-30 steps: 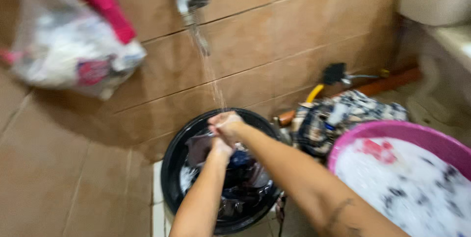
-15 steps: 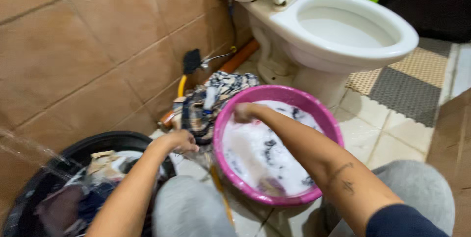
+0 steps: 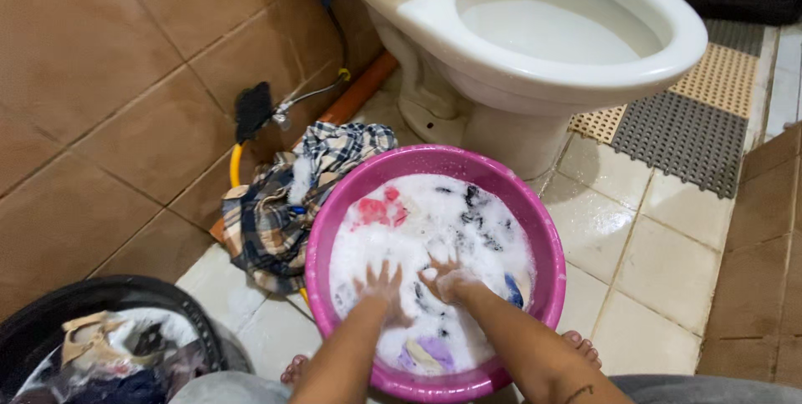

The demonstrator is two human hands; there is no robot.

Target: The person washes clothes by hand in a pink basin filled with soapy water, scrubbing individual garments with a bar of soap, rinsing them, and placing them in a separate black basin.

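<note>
A: Item one, change since half a second ago?
B: Both hands now sit in the pink basin (image 3: 322,233). Earlier the left hand hovered near the black tub's rim and only the right reached into the suds. The view has also swung right: the black tub (image 3: 33,320) has slid to the lower left corner, and the toilet (image 3: 601,78) fills the upper right.

A: Item two, left hand?
B: Left hand (image 3: 382,285), lower centre of the frame, palm down, fingers spread wide and flat on the foam. It grips nothing that shows.

A: Right hand?
B: Right hand (image 3: 444,279), just beside the left, fingers splayed and partly sunk in suds. Whether it has cloth under the foam cannot be told.

A: Arms?
B: Both forearms enter from the bottom edge and converge over the basin's near rim.

A: Basin contents?
B: White foam, dark garments (image 3: 476,208) showing toward the far side, a red piece (image 3: 376,210) at the upper left of the water, a pale purple piece (image 3: 426,354) by the near rim.

A: Surroundings?
B: A plaid cloth (image 3: 276,212) heaped on the floor, touching the basin's left side. Tiled floor (image 3: 652,245); brown tiled wall (image 3: 109,103) at left; a grey and beige mat (image 3: 685,120) at right. Bare toes (image 3: 581,344) beside the basin's lower right.
</note>
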